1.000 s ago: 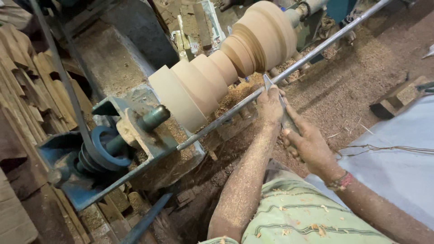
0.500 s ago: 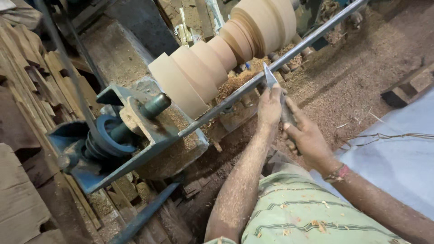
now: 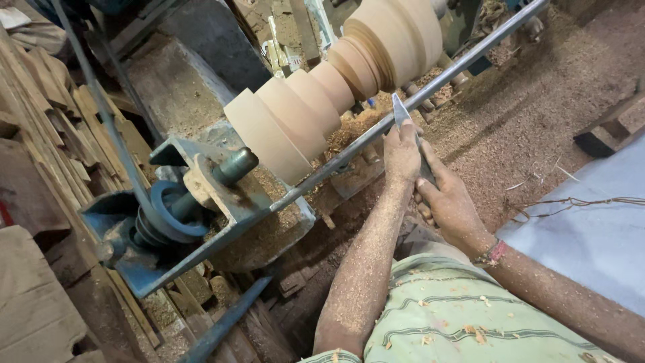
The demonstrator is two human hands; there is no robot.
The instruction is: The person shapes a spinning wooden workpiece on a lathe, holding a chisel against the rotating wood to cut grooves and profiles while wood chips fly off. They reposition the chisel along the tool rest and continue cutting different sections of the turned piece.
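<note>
Left hand [image 3: 402, 151] and right hand [image 3: 449, 202] at frame centre, both clenched round a metal chisel [image 3: 401, 111], blade on the steel rest bar [image 3: 349, 153], stepped wooden workpiece [image 3: 336, 87] above, view nearer than half a second ago, grip unchanged.

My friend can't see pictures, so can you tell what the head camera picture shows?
Two dusty hands hold a flat metal chisel against a long steel bar, its tip toward a stepped pale wooden block on a blue lathe. The left hand is nearest the tip, and the right hand grips the handle. Sawdust covers the floor.
</note>
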